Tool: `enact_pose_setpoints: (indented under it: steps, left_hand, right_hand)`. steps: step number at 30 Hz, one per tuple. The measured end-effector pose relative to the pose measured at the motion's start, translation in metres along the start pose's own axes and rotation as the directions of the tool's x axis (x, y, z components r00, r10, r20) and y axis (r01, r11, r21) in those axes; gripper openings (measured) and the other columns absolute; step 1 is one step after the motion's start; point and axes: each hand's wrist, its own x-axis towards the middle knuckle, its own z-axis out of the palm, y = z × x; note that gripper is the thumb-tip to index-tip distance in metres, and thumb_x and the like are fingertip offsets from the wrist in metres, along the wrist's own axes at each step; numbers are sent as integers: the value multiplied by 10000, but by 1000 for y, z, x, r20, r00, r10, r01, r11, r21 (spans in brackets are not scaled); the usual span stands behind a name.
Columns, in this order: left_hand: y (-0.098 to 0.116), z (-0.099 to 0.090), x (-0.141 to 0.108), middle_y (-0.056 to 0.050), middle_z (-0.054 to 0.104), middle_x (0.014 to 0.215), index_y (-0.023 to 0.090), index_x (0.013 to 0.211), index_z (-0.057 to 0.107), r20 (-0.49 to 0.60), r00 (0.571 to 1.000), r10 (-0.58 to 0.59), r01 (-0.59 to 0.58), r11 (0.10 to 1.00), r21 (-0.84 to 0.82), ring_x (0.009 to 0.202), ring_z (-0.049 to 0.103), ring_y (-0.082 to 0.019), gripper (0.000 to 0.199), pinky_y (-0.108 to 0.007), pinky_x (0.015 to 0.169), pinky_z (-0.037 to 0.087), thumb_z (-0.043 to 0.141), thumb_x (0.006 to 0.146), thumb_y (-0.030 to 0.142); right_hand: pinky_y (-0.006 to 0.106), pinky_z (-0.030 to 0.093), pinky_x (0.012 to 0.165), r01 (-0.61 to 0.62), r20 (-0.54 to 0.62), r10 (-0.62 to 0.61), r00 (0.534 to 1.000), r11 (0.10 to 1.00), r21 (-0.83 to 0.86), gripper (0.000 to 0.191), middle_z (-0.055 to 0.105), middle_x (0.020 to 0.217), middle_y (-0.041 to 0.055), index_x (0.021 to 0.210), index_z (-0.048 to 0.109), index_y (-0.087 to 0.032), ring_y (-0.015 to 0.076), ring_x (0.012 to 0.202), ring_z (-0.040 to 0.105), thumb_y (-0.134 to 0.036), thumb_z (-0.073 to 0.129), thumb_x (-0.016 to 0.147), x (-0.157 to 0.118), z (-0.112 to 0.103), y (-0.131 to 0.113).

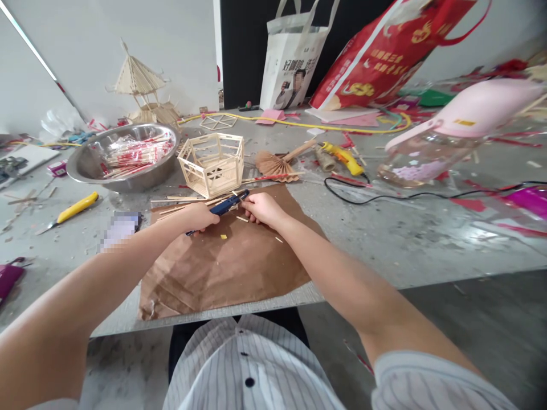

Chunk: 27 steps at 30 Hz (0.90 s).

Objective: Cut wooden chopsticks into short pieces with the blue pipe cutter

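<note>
Head view: left fingers (212, 218) clamp a blue tool (225, 206), right fingers (251, 212) pale wood (243, 198), over creased paper (213, 267).

Brown paper (239, 273), steel bowl (145, 181) on grey table (376, 239)

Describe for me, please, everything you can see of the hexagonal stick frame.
The hexagonal stick frame is open-topped and six-sided, built of thin, pale strips that look like wood, with window-like gaps in its walls. It stands upright on the grey table, beyond the left hand and right hand, between the metal bowl and pleated fan. Neither hand touches it; loose sticks lie close in front, contact unclear.
</note>
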Motion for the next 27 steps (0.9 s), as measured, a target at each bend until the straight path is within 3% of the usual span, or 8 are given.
enact_pose_setpoints:
  steps: [16, 18, 21, 22, 27]
  left_hand:
    - [1, 0, 0, -53, 560, 526, 131, 550, 529, 35, 999, -7, 10, 998, -63, 387, 513, -139, 248, -249, 406, 418, 438, 587, 358]
    - [0, 3, 4, -61, 577, 566, 133, 598, 554, -15, 1000, -5, 5, 1000, -7, 433, 532, -146, 275, -244, 433, 419, 442, 592, 384]
    - [-2, 7, 11, -48, 576, 572, 159, 670, 577, -172, 984, 45, -23, 992, 124, 511, 553, -157, 310, -224, 462, 408, 462, 584, 434]
    - [-3, 8, 13, -39, 564, 544, 167, 676, 576, -174, 983, 57, -33, 990, 135, 507, 551, -156, 307, -219, 455, 401, 465, 583, 437]
    - [-7, 3, 9, -12, 501, 455, 153, 619, 531, 49, 998, 39, -32, 990, -139, 355, 473, -121, 305, -227, 368, 374, 465, 593, 450]
  right_hand:
    - [128, 310, 300, 4, 5, -4, 1000, 1000, -26, 165, 534, 517, -4, 637, 525, -139, 52, 362, 474, -248, 461, 744, 3, 1, 1]
    - [129, 310, 302, 10, -2, -10, 1000, 999, -35, 187, 534, 508, -4, 611, 516, -138, 53, 354, 473, -254, 460, 747, 3, 0, 2]
    - [132, 313, 303, 19, -7, -20, 1000, 998, -59, 245, 518, 468, -4, 550, 496, -136, 55, 337, 468, -268, 453, 753, 3, -1, 1]
    - [133, 314, 303, 18, -6, -18, 1000, 998, -62, 259, 514, 458, -4, 537, 491, -136, 57, 336, 469, -273, 453, 754, 3, -1, 1]
    - [137, 316, 302, -2, 24, 2, 1000, 1000, -8, 254, 524, 466, -6, 552, 494, -141, 52, 335, 460, -305, 485, 746, 2, -3, -1]
